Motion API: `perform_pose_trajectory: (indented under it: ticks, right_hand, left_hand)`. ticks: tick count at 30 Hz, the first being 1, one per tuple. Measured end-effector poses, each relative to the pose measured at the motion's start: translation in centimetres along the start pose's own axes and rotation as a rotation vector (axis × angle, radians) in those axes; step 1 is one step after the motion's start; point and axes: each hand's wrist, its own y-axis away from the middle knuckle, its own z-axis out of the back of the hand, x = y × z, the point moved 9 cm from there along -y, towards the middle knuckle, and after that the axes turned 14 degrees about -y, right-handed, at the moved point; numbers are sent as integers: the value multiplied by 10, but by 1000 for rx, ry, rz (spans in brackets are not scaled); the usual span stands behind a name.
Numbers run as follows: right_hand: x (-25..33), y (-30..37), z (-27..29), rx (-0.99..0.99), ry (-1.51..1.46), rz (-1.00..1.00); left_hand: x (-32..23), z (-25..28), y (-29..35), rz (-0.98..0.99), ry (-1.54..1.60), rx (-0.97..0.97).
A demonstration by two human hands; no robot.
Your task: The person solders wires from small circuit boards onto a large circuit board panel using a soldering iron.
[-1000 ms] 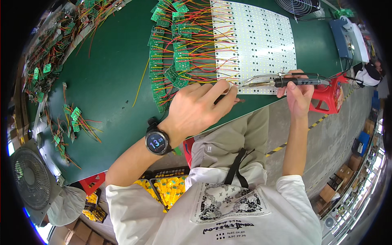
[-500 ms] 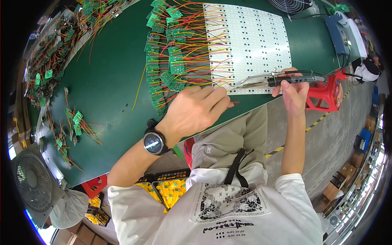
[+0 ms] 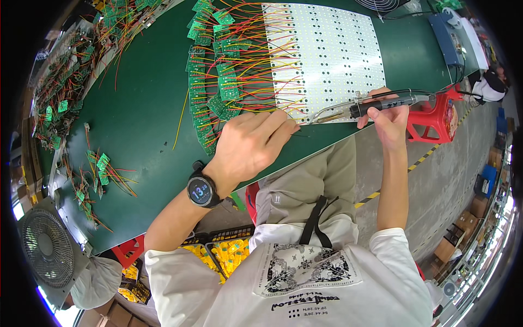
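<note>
My right hand (image 3: 389,122) grips a soldering iron (image 3: 395,102) with a black handle and a thin bent metal tube alongside it. Its tip points left, over the near-left part of a white LED panel (image 3: 340,60). Close to that tip, my left hand (image 3: 250,141) pinches a thin wire; a dark end (image 3: 308,135) pokes out past the fingertips. Green circuit boards (image 3: 229,82) lie in rows left of the panel, their red and yellow wires (image 3: 256,65) reaching onto its left edge. My left hand hides the nearest boards and wires.
More wired boards pile up at the far left (image 3: 65,82), with a small cluster (image 3: 102,162) on the green table (image 3: 147,109). A blue box-shaped unit (image 3: 444,41) stands at back right. A red stool (image 3: 436,122) is beyond the table's right side; a fan (image 3: 46,245) stands at left.
A red wire end stuck out by my left fingertips before; now a dark one does. Both hands, the iron, panel and boards appear slightly further left.
</note>
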Motion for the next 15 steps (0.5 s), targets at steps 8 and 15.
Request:
perform_pose_trajectory:
  ticks: [8,15]
  right_hand:
    - [-1,2,0,18,-3,2]
    - [-1,2,-1,32,-7,6]
  left_hand:
    - [-2,1,-2,-3,-12,33]
    - [-2,0,-2,-10,-14,41]
